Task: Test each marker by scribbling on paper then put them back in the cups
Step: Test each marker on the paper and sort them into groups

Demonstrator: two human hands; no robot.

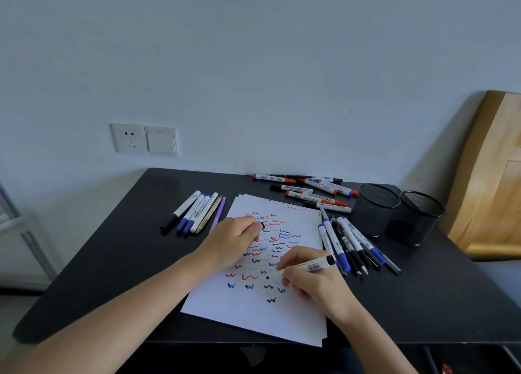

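A stack of white paper covered in red, blue and black scribbles lies on the black table. My right hand grips a white marker with a black end, its tip down on the paper at a black dot. My left hand rests on the paper's left part with fingers curled around a small black cap. Two black mesh cups stand upright at the right; nothing shows above their rims.
Several markers lie in a row left of the paper, another loose pile sits at the table's back, and a third group lies between paper and cups. A wooden board leans at the right. Wall socket and switch behind.
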